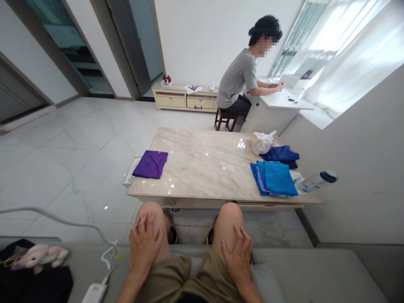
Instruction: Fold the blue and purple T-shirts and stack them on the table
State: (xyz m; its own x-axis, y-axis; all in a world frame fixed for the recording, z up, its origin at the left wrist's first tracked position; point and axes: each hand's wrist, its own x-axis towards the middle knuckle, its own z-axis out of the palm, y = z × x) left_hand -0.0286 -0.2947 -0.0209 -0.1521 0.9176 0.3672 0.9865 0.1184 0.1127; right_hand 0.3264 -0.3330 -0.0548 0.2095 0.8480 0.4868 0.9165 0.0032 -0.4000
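Observation:
My left hand (144, 240) lies flat on my left knee with its fingers spread, holding nothing. Over my right thigh rests my right hand (238, 252), also open and without anything in it. Beyond my knees stands a low marble-topped table (195, 168). A folded purple cloth (150, 164) lies at its left end. On the right side sits a stack of folded blue cloths (277, 179), a lavender layer showing among them. Behind that stack are a dark blue cloth (280, 153) and a tied white plastic bag (264, 142). Neither hand touches the table.
A clear bottle with a blue lid (317, 182) stands near the table's right end. To my left on the grey sofa are a pink plush toy (41, 257) and a white power strip (94, 292) with a cable. Another person (238, 80) sits at a white desk (274, 101) by the window.

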